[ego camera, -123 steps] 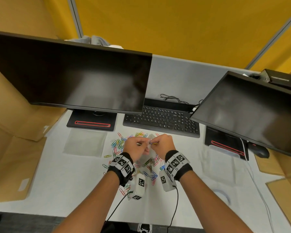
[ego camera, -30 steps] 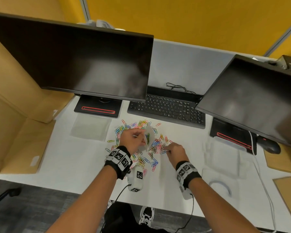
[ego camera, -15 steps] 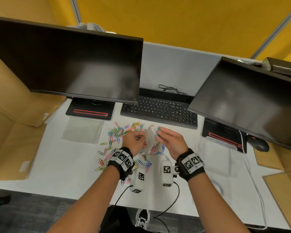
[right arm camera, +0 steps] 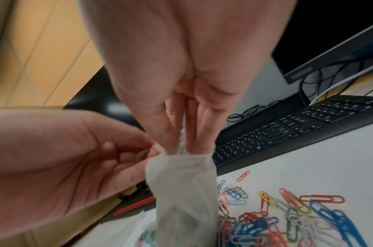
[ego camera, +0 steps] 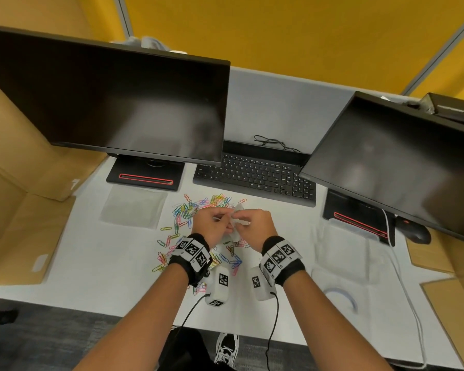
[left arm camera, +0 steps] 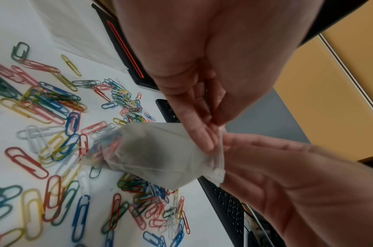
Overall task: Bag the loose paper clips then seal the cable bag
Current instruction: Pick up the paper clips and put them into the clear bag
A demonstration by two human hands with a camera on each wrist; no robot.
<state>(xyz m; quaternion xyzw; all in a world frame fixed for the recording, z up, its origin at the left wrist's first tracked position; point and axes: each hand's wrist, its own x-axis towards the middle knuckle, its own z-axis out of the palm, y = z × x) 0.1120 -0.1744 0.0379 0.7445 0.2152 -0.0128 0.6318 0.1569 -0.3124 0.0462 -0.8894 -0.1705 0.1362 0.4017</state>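
Note:
Both hands meet over a heap of coloured paper clips [ego camera: 188, 210] on the white desk. My left hand [ego camera: 227, 218] pinches the top edge of a small translucent bag [left arm camera: 156, 150] between thumb and fingers. A few clips show through the bag's lower end. My right hand [right arm camera: 181, 143] has its thumb and fingertips pressed together on the bag's [right arm camera: 181, 192] crumpled mouth. I see no clip in those fingers. Loose clips [right arm camera: 287, 208] lie all round under the bag. A larger clear bag [ego camera: 340, 253] and a pale coiled cable [ego camera: 340, 298] lie at the right.
A black keyboard [ego camera: 255, 175] sits just behind the clips, under two dark monitors [ego camera: 118, 103] on red-striped stands. Another flat clear bag [ego camera: 133, 207] lies left of the heap. A mouse [ego camera: 415, 231] and cardboard sheets [ego camera: 24, 223] flank the desk.
A second ago my right hand was down among the clips at the right. It rose beside the bag and now closes on the bag's mouth, while my left hand kept holding the bag.

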